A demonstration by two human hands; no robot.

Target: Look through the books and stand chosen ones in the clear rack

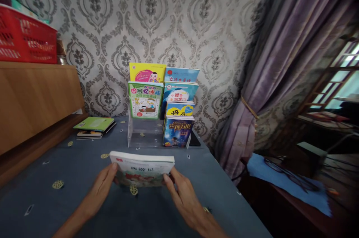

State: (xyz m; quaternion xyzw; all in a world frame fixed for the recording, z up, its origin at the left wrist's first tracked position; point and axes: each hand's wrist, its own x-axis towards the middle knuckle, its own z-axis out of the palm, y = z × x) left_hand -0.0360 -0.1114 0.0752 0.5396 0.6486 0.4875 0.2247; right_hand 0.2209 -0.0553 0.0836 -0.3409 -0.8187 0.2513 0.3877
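In the head view, the left hand [104,181] pinches the left end of a book [142,172], and the right hand [181,191] pinches its right end, thumb on the cover; this probably keeps it level. The book is over the middle of the desk [84,170]. From it, a clear stand [129,135] is at 12 o'clock, its steps seemingly keeping the standing books [146,100] visible. Some room separates book and stand; the desk's edge passes at 3 o'clock.

Left fingers [112,170] opposite right fingers [179,179]
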